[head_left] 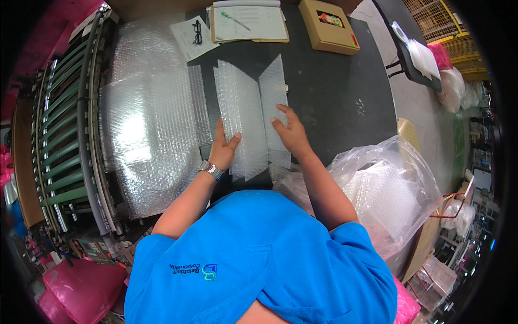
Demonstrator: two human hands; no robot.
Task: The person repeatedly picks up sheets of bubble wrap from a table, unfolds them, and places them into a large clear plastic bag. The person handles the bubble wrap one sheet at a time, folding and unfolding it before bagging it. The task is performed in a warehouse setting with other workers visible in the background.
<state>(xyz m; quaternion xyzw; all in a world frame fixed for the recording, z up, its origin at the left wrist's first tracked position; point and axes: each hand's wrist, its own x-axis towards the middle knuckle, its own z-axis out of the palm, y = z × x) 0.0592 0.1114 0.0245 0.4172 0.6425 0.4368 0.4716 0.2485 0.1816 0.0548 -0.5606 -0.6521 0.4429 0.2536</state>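
Basically, the step in hand looked like handling & squaring up cut bubble wrap, tho that's my guess. L hand (225, 148) had its thumb on the upper face of the L bundle (240, 102) & its index along the outer edge, so those fingers seemed to pinch it; any fingertips underneath were hidden. R hand (292, 133) had thumb & index spread apart against the R piece (273, 89), which leaned up at a tilt; couldn't tell if anything was pinched there. Both lots sat btwn the two sets of fingers, over the dark worktop (334, 92), inner edges touching or nearly.

Left of the L fingers: a big bubble-wrap stack (151, 102). Right of the R fingers & nearer the body: a clear bag (426, 181) w/ more bubble wrap inside. Beyond all fingers: glasses (198, 33), a clipboard (272, 40) w/ a pen (237, 22), &, off right, a cardboard box (324, 36).

Next move, I'd judge, called for a light, even grip, edges lined up, as thin layers could slip or fan out.
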